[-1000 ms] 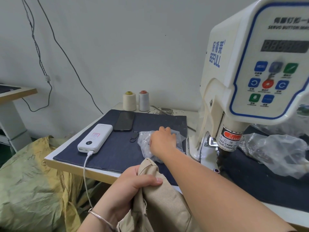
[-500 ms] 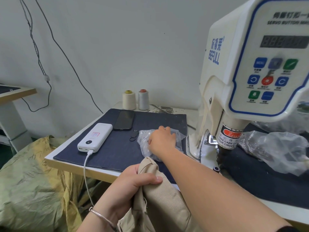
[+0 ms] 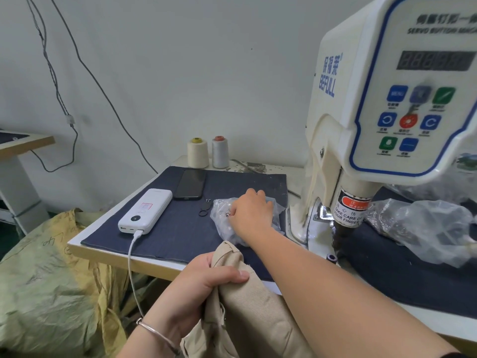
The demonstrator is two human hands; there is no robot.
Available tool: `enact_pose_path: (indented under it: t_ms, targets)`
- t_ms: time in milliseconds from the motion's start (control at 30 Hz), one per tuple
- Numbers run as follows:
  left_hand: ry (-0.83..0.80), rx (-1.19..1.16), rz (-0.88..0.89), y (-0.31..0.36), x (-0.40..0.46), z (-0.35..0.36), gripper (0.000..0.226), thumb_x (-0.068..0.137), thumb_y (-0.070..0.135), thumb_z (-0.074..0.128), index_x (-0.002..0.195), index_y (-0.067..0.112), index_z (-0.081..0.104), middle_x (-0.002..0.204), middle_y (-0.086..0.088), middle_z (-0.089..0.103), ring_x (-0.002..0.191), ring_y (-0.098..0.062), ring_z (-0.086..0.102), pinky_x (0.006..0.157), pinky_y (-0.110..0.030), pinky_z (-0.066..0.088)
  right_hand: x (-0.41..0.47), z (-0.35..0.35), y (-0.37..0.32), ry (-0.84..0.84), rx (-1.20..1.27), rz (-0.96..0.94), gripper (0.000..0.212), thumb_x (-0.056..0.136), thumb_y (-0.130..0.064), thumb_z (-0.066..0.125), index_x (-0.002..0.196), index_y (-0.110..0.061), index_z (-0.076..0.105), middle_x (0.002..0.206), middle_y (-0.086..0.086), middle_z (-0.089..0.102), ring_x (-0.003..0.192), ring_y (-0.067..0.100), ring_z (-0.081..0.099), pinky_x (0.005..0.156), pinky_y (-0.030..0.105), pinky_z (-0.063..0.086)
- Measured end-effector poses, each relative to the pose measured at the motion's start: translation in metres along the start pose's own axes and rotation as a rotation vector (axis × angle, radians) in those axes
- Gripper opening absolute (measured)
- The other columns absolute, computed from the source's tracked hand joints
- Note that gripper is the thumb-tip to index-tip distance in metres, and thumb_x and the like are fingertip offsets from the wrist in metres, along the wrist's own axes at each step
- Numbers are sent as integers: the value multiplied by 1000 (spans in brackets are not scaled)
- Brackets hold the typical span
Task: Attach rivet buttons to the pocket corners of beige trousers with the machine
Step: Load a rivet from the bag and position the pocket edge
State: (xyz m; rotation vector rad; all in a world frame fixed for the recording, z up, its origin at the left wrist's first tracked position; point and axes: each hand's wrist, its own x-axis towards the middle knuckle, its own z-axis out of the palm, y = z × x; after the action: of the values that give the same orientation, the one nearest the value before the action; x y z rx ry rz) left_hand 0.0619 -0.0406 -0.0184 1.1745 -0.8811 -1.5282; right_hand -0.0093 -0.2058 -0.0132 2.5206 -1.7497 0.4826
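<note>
Grey wall (image 3: 180, 60), perhaps unlit, cables (image 3: 59, 99)

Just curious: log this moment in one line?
left hand: grips trousers | right hand: picking rivet from bag | machine: idle

Two thread cones (image 3: 197, 152) (image 3: 220, 152), two plastic bags (image 3: 224, 223) (image 3: 423, 228), two hands (image 3: 251, 213) (image 3: 196, 288), one phone (image 3: 190, 184), one power bank (image 3: 145, 211), one machine (image 3: 382, 104), one pair of trousers (image 3: 247, 306).

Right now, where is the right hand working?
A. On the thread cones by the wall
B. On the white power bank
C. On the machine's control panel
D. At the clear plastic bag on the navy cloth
D: the right hand lies on the clear plastic bag, fingers bent at small metal pieces there, while the left hand grips the beige trousers.
</note>
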Motion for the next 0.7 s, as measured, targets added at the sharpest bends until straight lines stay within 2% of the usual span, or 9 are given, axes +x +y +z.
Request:
enact_pose_path:
  t_ms: [133, 233, 333, 467, 567, 633, 700]
  targets:
    - [12, 9, 10, 0, -4, 3, 29, 61, 9, 79, 86, 2, 64, 78, -20, 65, 67, -26, 65, 61, -29, 54, -9, -21, 3, 147, 39, -14, 22, 91, -16, 50, 97, -21, 71, 107, 2, 56, 104, 25, 48, 77, 32, 33]
    - [9, 23, 4, 0, -9, 7, 23, 62, 9, 78, 81, 3, 66, 78, -20, 65, 67, -25, 65, 61, -29, 54, -26, -45, 3, 190, 334, 25, 18, 88, -14, 53, 85, -19, 70, 93, -1, 63, 90, 23, 58, 72, 31, 44]
    - [17, 38, -3, -3, -16, 13, 21, 62, 9, 77, 79, 4, 66, 78, -20, 63, 67, -25, 64, 61, -29, 53, -56, -71, 4, 187, 634, 46, 13, 82, -13, 62, 72, -20, 68, 78, -5, 67, 77, 17, 60, 65, 28, 48]
    - [14, 40, -3, -7, -26, 24, 27, 62, 10, 78, 84, -2, 67, 83, -23, 63, 74, -29, 61, 66, -32, 51, -113, -97, 15, 124, 999, 49, 10, 74, -7, 69, 64, -12, 69, 63, -3, 68, 68, 14, 64, 66, 29, 52]
    - [3, 24, -9, -12, -30, 33, 50, 64, 8, 78, 102, -18, 59, 96, -28, 63, 88, -35, 58, 77, -37, 48, -155, -108, 32, 25, 1165, 70, 9, 71, -5, 73, 66, -12, 71, 64, 2, 71, 69, 20, 70, 70, 35, 57]
    - [-20, 23, -4, -14, -33, 42, 43, 65, 7, 76, 103, -12, 67, 97, -27, 62, 90, -35, 57, 76, -36, 48, -179, -113, 48, -8, 1246, 74, 11, 71, -4, 75, 67, -14, 73, 65, 2, 72, 68, 18, 70, 69, 33, 58]
    - [-32, 39, -2, -15, -35, 51, 32, 65, 7, 75, 95, -3, 74, 91, -23, 66, 81, -30, 63, 67, -29, 53, -199, -116, 67, -10, 1252, 80, 10, 72, -7, 78, 69, -17, 75, 65, -1, 72, 65, 12, 70, 64, 23, 56]
